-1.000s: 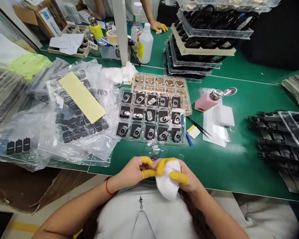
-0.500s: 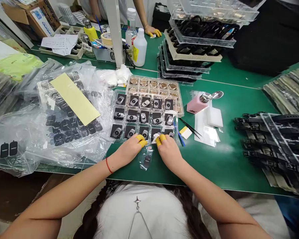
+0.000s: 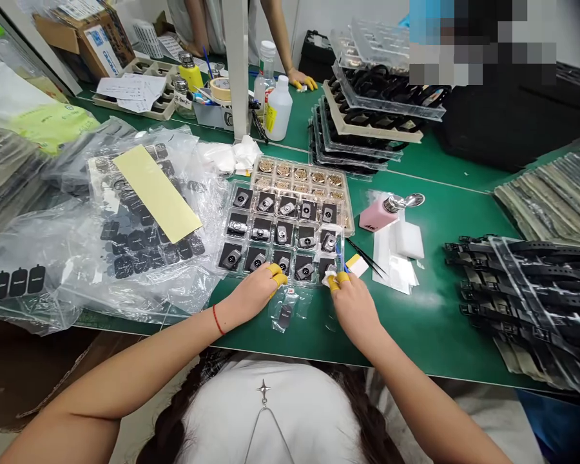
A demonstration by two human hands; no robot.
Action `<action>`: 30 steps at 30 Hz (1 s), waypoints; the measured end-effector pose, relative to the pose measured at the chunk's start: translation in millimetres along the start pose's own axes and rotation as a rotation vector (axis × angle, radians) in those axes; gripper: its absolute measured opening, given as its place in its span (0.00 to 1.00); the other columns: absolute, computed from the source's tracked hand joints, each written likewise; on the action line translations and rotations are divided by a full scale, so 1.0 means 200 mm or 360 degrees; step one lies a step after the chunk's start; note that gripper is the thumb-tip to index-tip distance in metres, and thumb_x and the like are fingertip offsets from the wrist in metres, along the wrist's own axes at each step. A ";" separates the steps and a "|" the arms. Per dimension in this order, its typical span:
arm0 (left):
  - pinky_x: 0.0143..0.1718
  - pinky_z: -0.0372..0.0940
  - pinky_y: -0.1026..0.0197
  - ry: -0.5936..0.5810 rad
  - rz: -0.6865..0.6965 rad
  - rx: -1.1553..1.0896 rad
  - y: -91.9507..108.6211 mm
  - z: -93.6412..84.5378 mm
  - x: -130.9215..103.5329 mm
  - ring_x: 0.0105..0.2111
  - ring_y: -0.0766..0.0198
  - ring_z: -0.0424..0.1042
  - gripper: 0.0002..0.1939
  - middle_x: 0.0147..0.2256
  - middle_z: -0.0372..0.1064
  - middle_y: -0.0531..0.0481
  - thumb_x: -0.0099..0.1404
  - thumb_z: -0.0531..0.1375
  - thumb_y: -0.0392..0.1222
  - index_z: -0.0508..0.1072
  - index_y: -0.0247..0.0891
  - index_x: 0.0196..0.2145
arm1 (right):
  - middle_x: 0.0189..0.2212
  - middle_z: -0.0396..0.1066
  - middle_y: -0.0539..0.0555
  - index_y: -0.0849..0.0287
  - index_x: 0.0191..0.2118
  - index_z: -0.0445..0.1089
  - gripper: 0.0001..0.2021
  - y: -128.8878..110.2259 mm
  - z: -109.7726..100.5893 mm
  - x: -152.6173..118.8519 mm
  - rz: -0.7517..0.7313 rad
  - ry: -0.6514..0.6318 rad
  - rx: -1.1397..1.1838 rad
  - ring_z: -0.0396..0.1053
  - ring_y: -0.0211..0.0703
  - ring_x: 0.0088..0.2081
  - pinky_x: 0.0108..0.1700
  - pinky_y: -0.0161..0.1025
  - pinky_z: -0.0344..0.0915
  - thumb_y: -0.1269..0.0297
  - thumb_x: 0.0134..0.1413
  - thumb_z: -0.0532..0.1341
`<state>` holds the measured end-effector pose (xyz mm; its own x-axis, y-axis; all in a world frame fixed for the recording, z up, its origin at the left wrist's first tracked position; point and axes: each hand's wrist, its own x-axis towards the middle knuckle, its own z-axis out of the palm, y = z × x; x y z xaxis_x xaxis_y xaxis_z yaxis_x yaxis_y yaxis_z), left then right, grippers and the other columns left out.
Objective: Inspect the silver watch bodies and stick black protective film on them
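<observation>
Where right grip [image 3: 356, 307] ends, white wipe [image 3: 327, 277], over tray [image 3: 225, 225]

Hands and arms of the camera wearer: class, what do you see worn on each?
The left hand and right hand both have yellow finger covers on some fingers. A thin red bracelet circles the left wrist; none shows on the right. No sleeves show on the forearms.

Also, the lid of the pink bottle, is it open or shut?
Open: the silver lid sticks out to one side of the pink bottle, not over its top.
</observation>
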<state>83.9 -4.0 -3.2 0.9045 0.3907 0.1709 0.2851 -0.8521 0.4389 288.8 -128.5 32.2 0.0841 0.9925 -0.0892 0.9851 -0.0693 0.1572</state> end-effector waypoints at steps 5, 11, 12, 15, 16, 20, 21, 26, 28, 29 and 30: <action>0.45 0.68 0.57 0.0079 0.0054 0.0037 -0.03 -0.02 -0.09 0.43 0.60 0.65 0.13 0.45 0.69 0.45 0.70 0.49 0.34 0.71 0.37 0.47 | 0.37 0.68 0.61 0.61 0.41 0.74 0.14 -0.15 -0.09 0.12 -0.0189 0.0107 0.0027 0.61 0.51 0.38 0.38 0.45 0.59 0.80 0.56 0.53; 0.46 0.68 0.56 0.0199 -0.0045 0.0129 -0.03 0.00 -0.15 0.43 0.59 0.65 0.15 0.44 0.70 0.45 0.72 0.47 0.36 0.72 0.35 0.44 | 0.28 0.68 0.60 0.61 0.31 0.76 0.10 -0.32 -0.05 0.29 -0.0481 0.0066 -0.0039 0.61 0.51 0.39 0.41 0.45 0.57 0.75 0.57 0.57; 0.45 0.68 0.56 0.0205 -0.0059 0.0149 -0.02 0.00 -0.14 0.42 0.59 0.65 0.15 0.43 0.71 0.45 0.72 0.47 0.36 0.73 0.35 0.43 | 0.27 0.68 0.60 0.62 0.30 0.76 0.10 -0.32 -0.05 0.29 -0.0517 0.0062 -0.0061 0.62 0.51 0.38 0.41 0.45 0.57 0.75 0.57 0.57; 0.42 0.69 0.59 0.0210 -0.0081 0.0204 0.00 -0.01 -0.16 0.42 0.60 0.66 0.15 0.41 0.72 0.46 0.71 0.47 0.36 0.74 0.36 0.40 | 0.26 0.68 0.59 0.61 0.29 0.77 0.10 -0.32 -0.09 0.26 -0.0604 0.0074 -0.0111 0.62 0.51 0.37 0.43 0.45 0.57 0.76 0.56 0.58; 0.42 0.69 0.59 0.0214 -0.0095 0.0225 0.00 -0.01 -0.19 0.42 0.60 0.66 0.15 0.41 0.72 0.46 0.72 0.47 0.37 0.74 0.36 0.41 | 0.26 0.68 0.59 0.61 0.28 0.77 0.11 -0.33 -0.11 0.25 -0.0621 0.0085 -0.0117 0.62 0.51 0.37 0.44 0.46 0.57 0.76 0.56 0.58; 0.41 0.69 0.55 0.0260 -0.0286 0.0341 -0.03 -0.04 -0.32 0.44 0.56 0.67 0.19 0.40 0.73 0.41 0.72 0.43 0.36 0.74 0.33 0.44 | 0.32 0.70 0.60 0.61 0.32 0.77 0.11 -0.41 -0.14 0.30 -0.0668 0.0133 -0.0090 0.62 0.51 0.39 0.46 0.46 0.56 0.74 0.58 0.57; 0.40 0.69 0.54 0.0268 -0.0345 0.0366 -0.04 -0.05 -0.34 0.43 0.55 0.67 0.20 0.37 0.73 0.40 0.72 0.43 0.36 0.74 0.32 0.43 | 0.32 0.70 0.60 0.61 0.33 0.77 0.11 -0.44 -0.13 0.33 -0.0686 0.0134 -0.0080 0.62 0.51 0.39 0.45 0.46 0.56 0.74 0.59 0.56; 0.34 0.68 0.56 0.0240 -0.0457 0.0383 -0.06 -0.04 -0.39 0.39 0.55 0.68 0.19 0.30 0.72 0.43 0.72 0.45 0.37 0.76 0.35 0.36 | 0.28 0.69 0.60 0.63 0.29 0.76 0.11 -0.52 -0.13 0.41 -0.0765 0.0112 -0.0070 0.63 0.51 0.37 0.43 0.45 0.57 0.76 0.57 0.57; 0.34 0.68 0.57 0.0226 -0.0458 0.0369 -0.06 -0.04 -0.39 0.39 0.56 0.68 0.17 0.30 0.72 0.43 0.71 0.47 0.36 0.76 0.35 0.35 | 0.30 0.69 0.60 0.62 0.31 0.76 0.11 -0.55 -0.15 0.45 -0.0803 0.0136 -0.0058 0.62 0.51 0.38 0.45 0.46 0.56 0.75 0.57 0.57; 0.33 0.68 0.57 0.0218 -0.0459 0.0362 -0.07 -0.04 -0.39 0.39 0.56 0.68 0.17 0.30 0.72 0.44 0.70 0.48 0.35 0.76 0.35 0.33 | 0.32 0.70 0.60 0.62 0.32 0.76 0.10 -0.57 -0.16 0.46 -0.0837 0.0151 -0.0047 0.62 0.51 0.40 0.47 0.47 0.55 0.74 0.58 0.56; 0.32 0.67 0.58 0.0210 -0.0461 0.0356 -0.07 -0.05 -0.40 0.38 0.56 0.68 0.17 0.29 0.72 0.44 0.69 0.48 0.34 0.76 0.35 0.31 | 0.34 0.70 0.59 0.61 0.33 0.76 0.10 -0.60 -0.17 0.49 -0.0883 0.0162 -0.0035 0.62 0.51 0.41 0.49 0.47 0.54 0.73 0.59 0.56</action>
<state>5.1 -20.4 -14.6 0.7321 0.6552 0.1864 0.5980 -0.7493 0.2846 174.5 -20.4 37.5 -0.4614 0.8845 -0.0694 0.8742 0.4666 0.1345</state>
